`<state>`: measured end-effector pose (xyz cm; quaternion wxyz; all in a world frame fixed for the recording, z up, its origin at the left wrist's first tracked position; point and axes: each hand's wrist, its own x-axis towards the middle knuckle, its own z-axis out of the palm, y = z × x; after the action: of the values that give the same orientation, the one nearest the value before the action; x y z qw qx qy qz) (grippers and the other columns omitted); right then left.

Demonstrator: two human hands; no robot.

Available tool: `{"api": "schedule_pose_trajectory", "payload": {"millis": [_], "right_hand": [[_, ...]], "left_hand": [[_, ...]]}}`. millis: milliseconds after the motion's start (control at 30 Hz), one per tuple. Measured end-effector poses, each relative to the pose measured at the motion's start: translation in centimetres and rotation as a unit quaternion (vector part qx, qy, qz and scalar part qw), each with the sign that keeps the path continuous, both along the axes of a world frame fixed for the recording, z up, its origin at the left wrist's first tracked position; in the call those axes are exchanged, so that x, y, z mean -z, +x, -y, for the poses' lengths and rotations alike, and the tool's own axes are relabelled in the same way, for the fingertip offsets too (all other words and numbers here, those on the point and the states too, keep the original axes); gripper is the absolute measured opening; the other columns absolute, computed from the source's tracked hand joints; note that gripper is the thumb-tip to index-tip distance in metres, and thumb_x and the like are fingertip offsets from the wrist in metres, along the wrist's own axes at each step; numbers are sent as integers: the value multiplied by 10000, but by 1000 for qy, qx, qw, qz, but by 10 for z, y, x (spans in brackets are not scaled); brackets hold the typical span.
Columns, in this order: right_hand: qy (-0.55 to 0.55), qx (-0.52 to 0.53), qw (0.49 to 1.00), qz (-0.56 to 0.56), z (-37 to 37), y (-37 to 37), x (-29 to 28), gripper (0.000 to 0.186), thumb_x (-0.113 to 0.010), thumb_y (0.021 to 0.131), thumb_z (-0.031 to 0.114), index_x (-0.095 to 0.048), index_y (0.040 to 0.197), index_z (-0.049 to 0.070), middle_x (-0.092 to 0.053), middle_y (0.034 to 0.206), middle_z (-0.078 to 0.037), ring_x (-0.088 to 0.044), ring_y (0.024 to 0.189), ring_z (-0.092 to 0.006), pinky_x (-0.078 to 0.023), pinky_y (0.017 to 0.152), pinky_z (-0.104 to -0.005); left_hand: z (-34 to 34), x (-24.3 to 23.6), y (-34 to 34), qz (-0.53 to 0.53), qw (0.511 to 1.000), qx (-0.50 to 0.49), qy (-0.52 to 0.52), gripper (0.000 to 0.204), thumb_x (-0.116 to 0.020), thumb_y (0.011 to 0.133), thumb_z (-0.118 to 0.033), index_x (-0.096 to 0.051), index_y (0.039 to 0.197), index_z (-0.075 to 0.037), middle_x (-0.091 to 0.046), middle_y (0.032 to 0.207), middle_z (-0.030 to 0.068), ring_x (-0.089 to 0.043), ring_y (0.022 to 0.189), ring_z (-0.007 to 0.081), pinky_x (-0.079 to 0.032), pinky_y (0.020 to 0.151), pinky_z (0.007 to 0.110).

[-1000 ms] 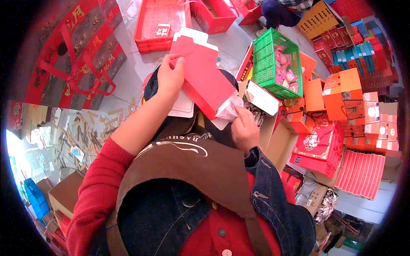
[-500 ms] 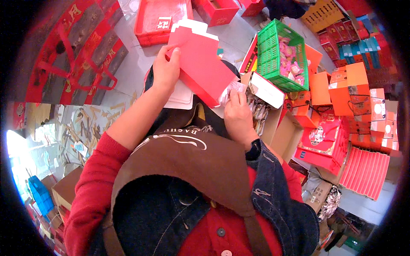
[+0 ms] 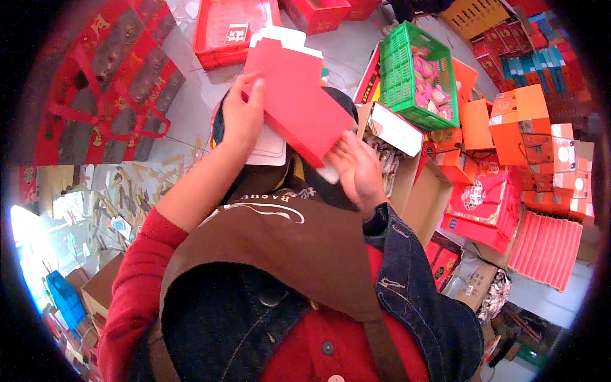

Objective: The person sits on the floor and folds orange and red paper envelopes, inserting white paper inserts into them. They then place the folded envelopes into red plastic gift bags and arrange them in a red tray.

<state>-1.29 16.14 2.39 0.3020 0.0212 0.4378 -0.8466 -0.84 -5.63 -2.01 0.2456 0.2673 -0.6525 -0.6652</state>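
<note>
My left hand [image 3: 243, 114] grips a flat red carton [image 3: 298, 102] by its left edge, thumb on top. White flaps stick out at the carton's far end, and a small white flap [image 3: 328, 174] shows at its near end. Against that near right end lies my right hand [image 3: 358, 167], fingers stretched out and touching the carton's edge. I see no packet in the right hand; the carton's inside is hidden. Under the carton, on my lap, are pale flat card sheets [image 3: 267, 148].
To the right stand a green crate [image 3: 396, 79] of pink packets, an open cardboard box [image 3: 425, 197] and stacked orange boxes [image 3: 519, 127]. A red tray [image 3: 210, 54] lies ahead. Dark red-strapped bags [image 3: 121, 95] crowd the left; paper scraps [image 3: 130, 197] litter the floor.
The pale wrapped packet in my right hand at the carton's near end is out of sight now. My right hand's fingers have straightened against that end. The carton is still in my left hand.
</note>
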Motion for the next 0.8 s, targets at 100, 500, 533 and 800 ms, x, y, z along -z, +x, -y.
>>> {"api": "schedule_pose_trajectory", "payload": {"millis": [100,500,533,800], "right_hand": [[-179,-37,981,64,23,-16,-7,369,-428,961,201,-440,1249,-30,-518,1240,-161,-486,1174,-258,-351,1031,-384],[452,-373,534,-609,-27,-77,-134,174,-583,763,38,-607,923,-26,-619,866,-180,-625,847,-289,-486,731,-341],[418,-417,499,-634,-22,-78,-137,171,-581,740,37,-600,902,-17,-610,827,-183,-615,813,-315,-486,704,-360],[361,-443,434,-697,35,-50,-130,236,-560,674,31,-577,909,38,-595,695,-170,-609,677,-359,-493,600,-421]], "left_hand": [[-7,-10,6,-3,1000,15,7,257,-586,868,-167,-582,1081,-23,-614,976,93,-549,889,147,-433,804,265],[21,-17,27,3,942,194,274,239,-514,908,-233,-568,986,-13,-605,995,115,-585,927,202,-474,824,335],[17,-15,31,-3,951,194,241,217,-532,901,-208,-569,974,-8,-605,997,116,-586,927,200,-473,829,336],[32,-24,-4,10,820,-94,-565,346,-701,761,-149,-575,1033,24,-627,954,162,-624,859,296,-492,796,354]]}}
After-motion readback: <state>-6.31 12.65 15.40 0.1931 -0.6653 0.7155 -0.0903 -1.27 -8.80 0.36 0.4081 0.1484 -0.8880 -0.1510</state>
